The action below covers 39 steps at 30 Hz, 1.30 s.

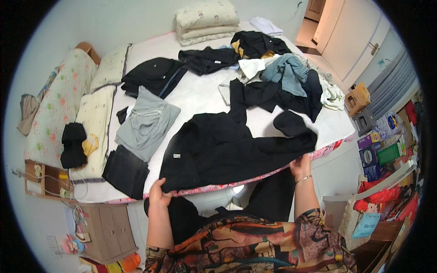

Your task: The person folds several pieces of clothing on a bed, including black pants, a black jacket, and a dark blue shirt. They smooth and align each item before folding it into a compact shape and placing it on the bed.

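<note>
Across the near side of the bed (pixel 201 85) lies a long-sleeved black garment (pixel 211 153) with a small white tag. My left hand (pixel 160 194) grips its near left corner at the bed's edge. On the right, my right hand (pixel 301 166) holds the near edge below the bent sleeve. Left of the garment are grey trousers (pixel 146 119), partly folded, and a folded dark garment (pixel 126 170). Beyond it lie folded black clothing (pixel 153 75), another black garment (pixel 208 59) and a mixed pile with a blue-grey garment (pixel 286 71).
A folded quilt (pixel 208 24) rests at the bed's far side. Pillows (pixel 95 126) and a black item (pixel 73 145) are at the left. A wooden bedside cabinet (pixel 109 232) stands near left. Stools (pixel 357 99), boxes (pixel 370 160) and bags crowd the right side.
</note>
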### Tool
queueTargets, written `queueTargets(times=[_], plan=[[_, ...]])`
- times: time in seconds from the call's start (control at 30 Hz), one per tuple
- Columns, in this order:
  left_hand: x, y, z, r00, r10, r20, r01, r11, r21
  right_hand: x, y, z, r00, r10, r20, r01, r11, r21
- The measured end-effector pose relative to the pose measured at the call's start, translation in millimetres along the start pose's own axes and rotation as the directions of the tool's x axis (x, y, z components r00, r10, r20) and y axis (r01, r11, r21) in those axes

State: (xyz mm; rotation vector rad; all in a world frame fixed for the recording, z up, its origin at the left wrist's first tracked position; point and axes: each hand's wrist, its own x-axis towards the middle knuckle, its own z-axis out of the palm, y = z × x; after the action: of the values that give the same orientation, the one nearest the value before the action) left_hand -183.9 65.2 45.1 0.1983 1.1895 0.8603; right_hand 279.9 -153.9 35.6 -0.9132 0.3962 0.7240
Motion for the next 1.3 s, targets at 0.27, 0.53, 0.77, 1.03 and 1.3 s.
queueTargets(times=[0.27,0.53,0.77,1.03,1.3], plan=[[-15,-15,-48,0.983,0.111,-0.146,-0.122,0.990,-0.065,19,0,-106,0.965,-0.146,-0.220,0.121,0.985,-0.124],[-39,39,-94,0.961,0.251,-0.117,-0.268,0.949,-0.168,-12,-29,-124,0.935,-0.240,-0.261,0.173,0.951,-0.255],[-20,7,-130,0.969,0.233,-0.087,-0.234,0.972,0.007,9,-14,-132,0.589,-0.757,0.282,0.355,-0.071,-0.932],[-21,-12,-93,0.891,0.445,-0.094,-0.350,0.803,0.483,-71,128,49,0.784,0.245,0.571,0.507,0.279,-0.816],[-59,5,-120,0.876,0.479,-0.059,-0.430,0.830,0.355,-89,257,98,0.479,0.762,0.437,0.876,-0.381,-0.296]])
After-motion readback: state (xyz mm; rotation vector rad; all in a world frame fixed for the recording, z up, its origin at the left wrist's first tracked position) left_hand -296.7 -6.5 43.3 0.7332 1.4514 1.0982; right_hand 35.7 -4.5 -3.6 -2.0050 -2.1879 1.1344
